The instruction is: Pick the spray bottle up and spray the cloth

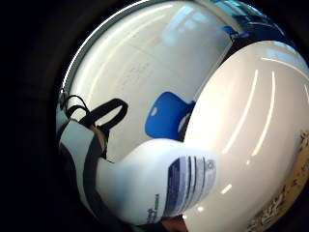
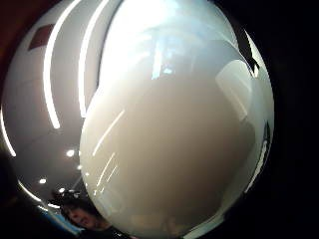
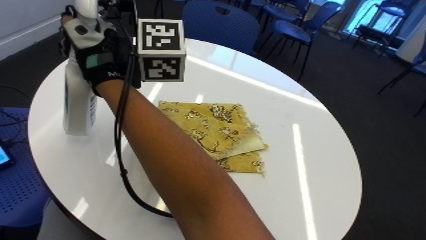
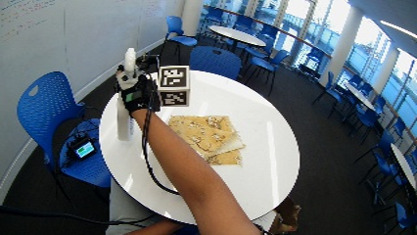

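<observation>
A white spray bottle [image 3: 78, 106] [image 4: 123, 125] stands upright near the left edge of the round white table [image 3: 306, 165]. My gloved right hand [image 3: 95, 52] [image 4: 135, 94] grips it around the neck, and the white top pokes out above the glove. The little finger side palm view shows the bottle's body with its blue label [image 1: 159, 186]. In the thumb side palm view the bottle's white body [image 2: 174, 149] fills most of the picture. A folded yellow patterned cloth [image 3: 214, 127] [image 4: 205, 133] lies flat in the middle of the table, to the right of the bottle and apart from it.
A blue chair [image 4: 45, 105] stands left of the table with a small lit device [image 4: 84, 149] on its seat. Another blue chair [image 3: 219, 22] is at the far side. A whiteboard wall [image 4: 58, 34] runs along the left. More tables and chairs stand further back.
</observation>
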Demonstrator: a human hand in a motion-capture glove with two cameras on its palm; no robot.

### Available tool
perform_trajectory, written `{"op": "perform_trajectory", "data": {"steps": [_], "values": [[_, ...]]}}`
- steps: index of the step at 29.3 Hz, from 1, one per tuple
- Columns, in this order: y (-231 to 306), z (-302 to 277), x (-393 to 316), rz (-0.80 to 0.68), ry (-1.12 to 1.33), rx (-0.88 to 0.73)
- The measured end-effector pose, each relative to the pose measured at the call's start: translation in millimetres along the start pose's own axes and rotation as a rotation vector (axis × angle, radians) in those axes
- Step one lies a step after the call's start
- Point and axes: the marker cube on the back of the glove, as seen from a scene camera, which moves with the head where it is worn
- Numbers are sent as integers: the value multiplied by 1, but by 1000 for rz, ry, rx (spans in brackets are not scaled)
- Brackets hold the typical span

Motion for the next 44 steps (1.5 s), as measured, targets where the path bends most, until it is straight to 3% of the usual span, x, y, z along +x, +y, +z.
{"op": "perform_trajectory", "data": {"steps": [22, 44], "values": [[-25, -11, -20, -99, 159, 25], [-36, -16, -39, -152, 122, 46]]}}
